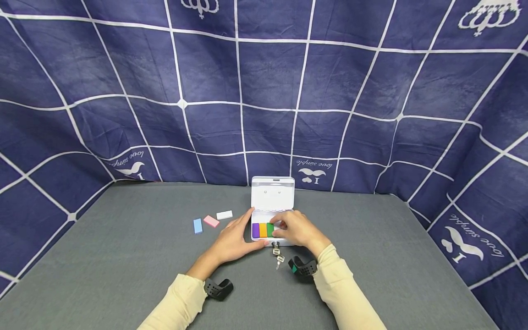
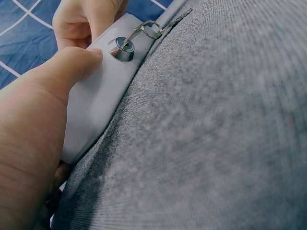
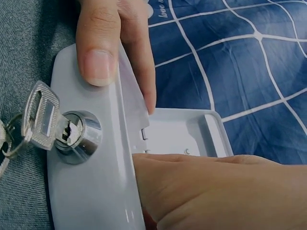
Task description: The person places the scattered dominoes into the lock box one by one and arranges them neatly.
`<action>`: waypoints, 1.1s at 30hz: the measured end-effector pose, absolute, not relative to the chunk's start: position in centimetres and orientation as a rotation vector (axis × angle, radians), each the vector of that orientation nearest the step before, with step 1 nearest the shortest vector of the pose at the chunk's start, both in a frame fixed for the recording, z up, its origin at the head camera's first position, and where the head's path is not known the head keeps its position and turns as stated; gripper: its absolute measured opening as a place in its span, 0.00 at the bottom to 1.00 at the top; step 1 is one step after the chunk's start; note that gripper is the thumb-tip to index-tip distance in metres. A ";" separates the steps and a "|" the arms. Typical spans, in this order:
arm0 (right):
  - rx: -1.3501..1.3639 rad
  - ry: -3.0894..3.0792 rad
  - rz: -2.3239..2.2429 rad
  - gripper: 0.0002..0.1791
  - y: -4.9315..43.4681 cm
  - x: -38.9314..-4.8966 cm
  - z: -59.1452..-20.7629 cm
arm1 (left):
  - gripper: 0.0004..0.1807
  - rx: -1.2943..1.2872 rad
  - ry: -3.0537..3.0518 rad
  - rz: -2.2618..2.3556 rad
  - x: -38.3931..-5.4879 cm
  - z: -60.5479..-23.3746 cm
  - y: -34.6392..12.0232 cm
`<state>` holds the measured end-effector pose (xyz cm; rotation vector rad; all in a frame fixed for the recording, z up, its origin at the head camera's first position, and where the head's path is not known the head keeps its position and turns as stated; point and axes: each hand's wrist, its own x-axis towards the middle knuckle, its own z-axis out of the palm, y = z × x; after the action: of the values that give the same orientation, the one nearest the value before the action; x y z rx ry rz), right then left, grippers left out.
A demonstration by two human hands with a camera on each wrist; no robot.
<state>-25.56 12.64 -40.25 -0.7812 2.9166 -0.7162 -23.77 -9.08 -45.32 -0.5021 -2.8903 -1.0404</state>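
A small white cash box stands with its lid raised on the grey table. My left hand grips its left side, the thumb on the front wall and the fingers along the side. Inside, a purple block, an orange block and a green block lie side by side. My right hand reaches in from the right, its thumb and forefinger pinching the green block; its fingertips are hidden in the right wrist view. A key sits in the box's front lock.
Left of the box lie a blue block, a pink block and a white block. A second key hangs from the lock's ring onto the grey tabletop. A blue checked cloth hangs behind the table.
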 end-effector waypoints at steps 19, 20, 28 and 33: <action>-0.817 2.914 -0.752 0.17 13.3 -25.6 -39.9 | 0.58 -0.496 -2.894 -1.038 -23.7 -45.4 -9.0; -0.822 2.913 -0.754 0.17 13.4 -25.6 -39.8 | 0.58 -0.495 -2.897 -1.039 -23.7 -45.3 -9.0; -0.894 2.955 -0.746 0.16 14.1 -25.6 -39.3 | 0.58 -0.484 -2.910 -1.046 -23.8 -45.4 -9.1; -0.884 2.966 -0.742 0.17 14.4 -25.7 -39.0 | 0.58 -0.485 -2.909 -1.048 -23.8 -45.4 -9.1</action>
<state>-25.66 14.40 -39.00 -0.8837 2.9661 -0.7421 -23.81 -9.06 -45.37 -0.4849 -2.9092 -1.0475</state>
